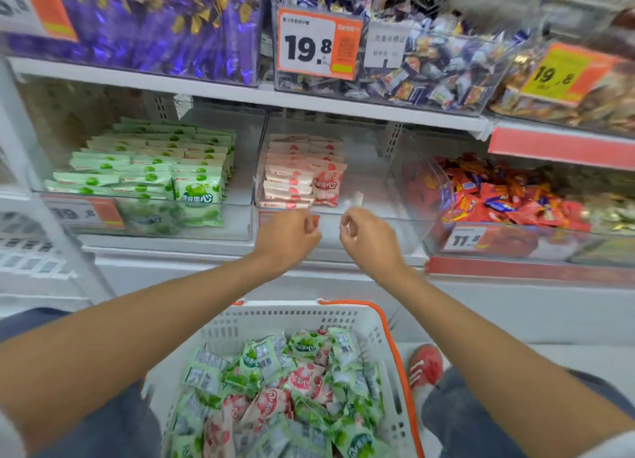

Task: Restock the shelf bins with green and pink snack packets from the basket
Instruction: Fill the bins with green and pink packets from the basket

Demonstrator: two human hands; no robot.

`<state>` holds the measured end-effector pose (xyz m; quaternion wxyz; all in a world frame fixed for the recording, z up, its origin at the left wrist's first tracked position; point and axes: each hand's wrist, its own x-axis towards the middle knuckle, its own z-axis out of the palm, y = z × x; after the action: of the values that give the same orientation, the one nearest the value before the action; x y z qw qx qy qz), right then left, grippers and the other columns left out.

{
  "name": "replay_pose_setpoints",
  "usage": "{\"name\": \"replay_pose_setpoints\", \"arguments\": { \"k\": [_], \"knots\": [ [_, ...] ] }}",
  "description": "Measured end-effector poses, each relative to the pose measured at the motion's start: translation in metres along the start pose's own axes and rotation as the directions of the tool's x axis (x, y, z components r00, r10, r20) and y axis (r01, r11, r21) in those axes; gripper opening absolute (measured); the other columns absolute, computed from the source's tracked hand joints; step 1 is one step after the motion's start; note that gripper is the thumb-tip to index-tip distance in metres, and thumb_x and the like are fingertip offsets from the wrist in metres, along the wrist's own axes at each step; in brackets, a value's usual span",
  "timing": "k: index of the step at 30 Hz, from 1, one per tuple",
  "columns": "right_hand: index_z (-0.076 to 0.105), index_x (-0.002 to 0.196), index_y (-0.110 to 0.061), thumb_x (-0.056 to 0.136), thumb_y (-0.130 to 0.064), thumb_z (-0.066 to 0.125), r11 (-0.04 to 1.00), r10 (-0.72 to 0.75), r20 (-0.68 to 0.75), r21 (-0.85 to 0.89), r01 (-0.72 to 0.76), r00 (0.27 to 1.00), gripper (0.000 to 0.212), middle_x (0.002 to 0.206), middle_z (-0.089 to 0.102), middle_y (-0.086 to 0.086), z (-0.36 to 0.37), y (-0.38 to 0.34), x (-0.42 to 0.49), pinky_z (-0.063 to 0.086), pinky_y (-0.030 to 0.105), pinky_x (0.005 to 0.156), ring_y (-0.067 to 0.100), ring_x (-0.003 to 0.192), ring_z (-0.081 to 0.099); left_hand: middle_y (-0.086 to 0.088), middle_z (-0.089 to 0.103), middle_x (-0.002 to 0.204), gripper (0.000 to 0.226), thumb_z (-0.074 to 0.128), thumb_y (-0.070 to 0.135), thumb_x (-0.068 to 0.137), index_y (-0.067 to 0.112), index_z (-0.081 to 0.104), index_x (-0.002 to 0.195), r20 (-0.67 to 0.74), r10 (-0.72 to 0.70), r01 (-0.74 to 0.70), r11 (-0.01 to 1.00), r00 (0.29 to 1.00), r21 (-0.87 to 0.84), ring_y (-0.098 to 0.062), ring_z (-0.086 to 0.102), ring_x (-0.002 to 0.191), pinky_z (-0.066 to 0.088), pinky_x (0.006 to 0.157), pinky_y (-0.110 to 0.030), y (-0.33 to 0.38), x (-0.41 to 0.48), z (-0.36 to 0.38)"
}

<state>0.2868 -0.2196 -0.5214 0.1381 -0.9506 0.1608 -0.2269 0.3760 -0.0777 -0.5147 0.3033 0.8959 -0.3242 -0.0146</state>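
Hovering at pink bin [374, 182] rim, left hand [287, 237], right hand [369, 239]; right half open.

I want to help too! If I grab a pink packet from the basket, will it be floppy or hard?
Probably floppy: the pink packets in the basket lie crumpled and bent. Likely light, being small puffy pouches. Maybe slippery, since the wrappers look shiny.

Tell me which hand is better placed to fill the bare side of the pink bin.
Right, probably. The right hand sits before the bare right half of the pink bin; the left hand fronts the stacked pink packets. Neither visibly holds a packet.
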Motion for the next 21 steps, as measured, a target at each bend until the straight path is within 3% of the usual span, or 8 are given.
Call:
{"name": "replay_pose_setpoints", "arguments": {
  "k": [3, 6, 8, 11, 14, 16, 18, 21],
  "knots": [
    [0.061, 0.087, -0.018, 0.087, -0.013, 0.054, 0.993, 0.061, 0.342, 0.069, -0.09, 0.938, 0.009, 0.087, 0.064, 0.0, 0.042, 0.006, -0.048, 0.048, 0.034, 0.07, 0.023, 0.08, 0.06, 0.0, 0.062, 0.067, 0.023, 0.057, 0.025, 0.086, 0.014, 0.057, 0.066, 0.282, -0.198, 0.177, 0.979, 0.939, 0.097, -0.022, 0.06, 0.07, 0.05, 0.067, -0.029, -0.05, -0.037, 0.023],
    [0.067, 0.096, -0.011, 0.089, -0.008, 0.053, 0.981, 0.157, 0.633, -0.012, -0.193, 0.759, 0.015, 0.103, 0.068, 0.003, 0.093, 0.026, -0.094, 0.049, 0.032, 0.073, 0.023, 0.085, 0.062, 0.0, 0.043, 0.053, 0.037, 0.056, 0.022, 0.089, 0.013, 0.047, 0.054, 0.425, -0.29, 0.221, 0.954, 0.858, 0.204, -0.025, 0.054, 0.06, 0.043, 0.061, -0.028, -0.101, -0.069, 0.046],
    [0.066, 0.089, -0.008, 0.09, -0.004, 0.051, 0.964, 0.239, 0.744, -0.105, -0.244, 0.624, 0.016, 0.096, 0.068, 0.01, 0.122, 0.035, -0.116, 0.052, 0.035, 0.075, 0.027, 0.086, 0.063, -0.001, 0.045, 0.063, 0.025, 0.053, 0.019, 0.09, 0.007, 0.06, 0.069, 0.46, -0.319, 0.208, 0.938, 0.828, 0.277, -0.027, 0.061, 0.071, 0.048, 0.065, -0.031, -0.125, -0.085, 0.054],
    [0.059, 0.071, -0.005, 0.092, -0.003, 0.05, 0.927, 0.319, 0.813, -0.159, -0.341, 0.487, 0.023, 0.073, 0.057, 0.013, 0.163, 0.038, -0.134, 0.053, 0.036, 0.074, 0.026, 0.073, 0.061, -0.001, 0.065, 0.088, 0.018, 0.05, 0.02, 0.089, 0.011, 0.066, 0.089, 0.533, -0.332, 0.161, 0.926, 0.778, 0.342, -0.02, 0.064, 0.085, 0.054, 0.079, -0.033, -0.147, -0.096, 0.064],
    [0.056, 0.095, -0.001, 0.097, -0.005, 0.047, 0.886, 0.374, 0.852, -0.212, -0.413, 0.366, 0.01, 0.08, 0.05, 0.009, 0.198, 0.033, -0.142, 0.043, 0.025, 0.058, 0.016, 0.067, 0.05, -0.003, 0.07, 0.095, 0.018, 0.051, 0.023, 0.089, 0.013, 0.065, 0.083, 0.562, -0.334, 0.182, 0.933, 0.757, 0.309, -0.018, 0.065, 0.086, 0.055, 0.084, -0.036, -0.164, -0.098, 0.075],
    [0.032, 0.142, 0.007, 0.101, -0.011, 0.043, 0.885, 0.354, 0.885, -0.212, -0.414, 0.304, 0.045, 0.125, 0.053, 0.02, 0.221, 0.036, -0.147, 0.048, 0.031, 0.088, 0.028, 0.108, 0.058, -0.003, 0.065, 0.088, 0.017, 0.051, 0.021, 0.09, 0.015, 0.06, 0.078, 0.572, -0.349, 0.196, 0.93, 0.743, 0.312, -0.018, 0.061, 0.08, 0.053, 0.084, -0.035, -0.175, -0.103, 0.077],
    [0.033, 0.145, 0.005, 0.101, -0.01, 0.043, 0.921, 0.311, 0.904, -0.209, -0.329, 0.295, 0.047, 0.142, 0.045, 0.023, 0.232, 0.037, -0.149, 0.04, 0.036, 0.104, 0.035, 0.128, 0.048, -0.006, 0.068, 0.092, 0.017, 0.052, 0.022, 0.092, 0.015, 0.061, 0.079, 0.565, -0.369, 0.22, 0.923, 0.738, 0.315, -0.019, 0.063, 0.084, 0.053, 0.085, -0.035, -0.186, -0.107, 0.078],
    [0.057, 0.127, 0.001, 0.095, -0.012, 0.049, 0.917, 0.326, 0.894, -0.22, -0.332, 0.308, 0.035, 0.088, 0.06, 0.005, 0.247, 0.041, -0.153, 0.045, 0.031, 0.073, 0.018, 0.077, 0.057, -0.003, 0.069, 0.099, 0.02, 0.053, 0.025, 0.093, 0.012, 0.067, 0.088, 0.564, -0.39, 0.255, 0.917, 0.728, 0.306, -0.017, 0.064, 0.089, 0.053, 0.085, -0.034, -0.197, -0.113, 0.078]
  ]
}}
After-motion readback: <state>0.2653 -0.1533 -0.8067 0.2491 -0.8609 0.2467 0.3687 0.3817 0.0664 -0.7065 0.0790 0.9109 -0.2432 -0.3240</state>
